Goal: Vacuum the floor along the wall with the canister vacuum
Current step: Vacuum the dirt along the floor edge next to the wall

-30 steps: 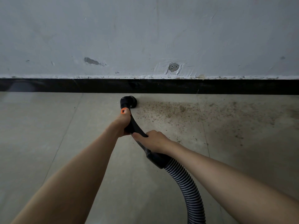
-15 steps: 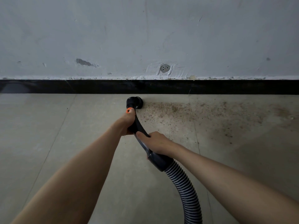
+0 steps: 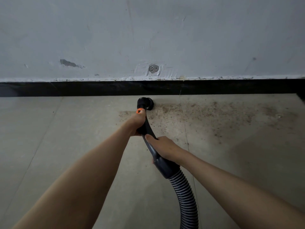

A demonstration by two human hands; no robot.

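Both hands are gripping the vacuum's curved handle: left hand hiding its upper part, right hand lower. The nozzle is sitting by the baseboard; the hose is running out of frame.

round patched plug in plaster, grey chipped patch, perhaps bare cement

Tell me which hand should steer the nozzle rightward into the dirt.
Probably left hand: it grips the black vacuum wand nearest the round nozzle. The right hand holds farther back.
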